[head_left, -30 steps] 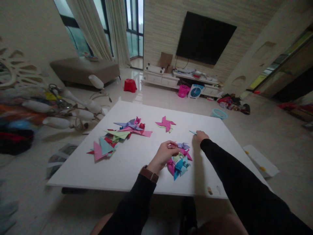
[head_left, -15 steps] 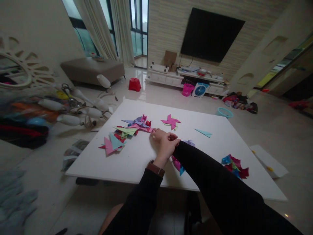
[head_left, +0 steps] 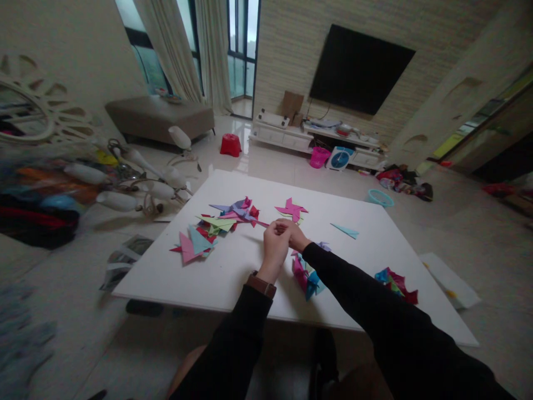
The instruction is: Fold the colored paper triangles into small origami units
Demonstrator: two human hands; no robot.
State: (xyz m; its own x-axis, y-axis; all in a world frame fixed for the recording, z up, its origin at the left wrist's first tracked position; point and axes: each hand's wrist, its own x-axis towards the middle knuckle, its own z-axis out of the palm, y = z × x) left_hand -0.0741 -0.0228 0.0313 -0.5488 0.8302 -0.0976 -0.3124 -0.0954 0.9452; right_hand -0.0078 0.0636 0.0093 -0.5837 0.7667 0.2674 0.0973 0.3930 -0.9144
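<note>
My left hand [head_left: 275,243], with a brown watch strap at its wrist, is closed over the middle of the white table [head_left: 233,289]. Against it sits my right hand [head_left: 297,236], its fingers curled and partly hidden. A narrow tip of pink folded paper [head_left: 262,223] sticks out leftward from the fingers, close to the origami pile [head_left: 237,211] of purple, pink, red and green pieces. What my left fingers pinch is hidden. Below my right forearm lies a group of origami pieces [head_left: 307,278] in magenta and blue, partly covered by the sleeve.
A pink pinwheel [head_left: 292,210] lies beyond my hands. To the right are a light-blue folded paper [head_left: 345,230] and a shiny origami cluster [head_left: 396,284]. Pink and light-blue folded pieces [head_left: 192,245] lie at left. A lamp with several white shades [head_left: 158,189] stands beside the table.
My right hand has drawn back rightward from the pile, and my hands are now closer together. The pink paper tip shows between the pile and my fingers. The view has shifted slightly.
</note>
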